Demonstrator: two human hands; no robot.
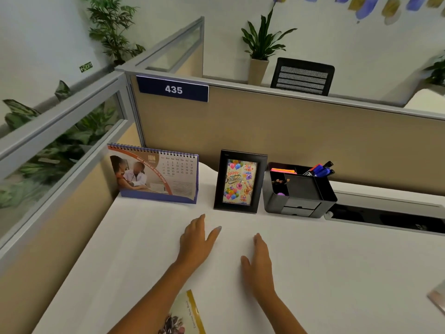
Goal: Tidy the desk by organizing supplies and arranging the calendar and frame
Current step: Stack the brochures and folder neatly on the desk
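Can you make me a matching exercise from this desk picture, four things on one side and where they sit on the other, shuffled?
Things:
1. calendar
2. picture frame
3. organizer
4. left hand

Places:
A. rightmost of the three along the partition
B. flat on the desk, in front of the frame
C. leftmost, in the corner
D. between the other two standing items

Pairs: 1-C, 2-D, 3-A, 4-B
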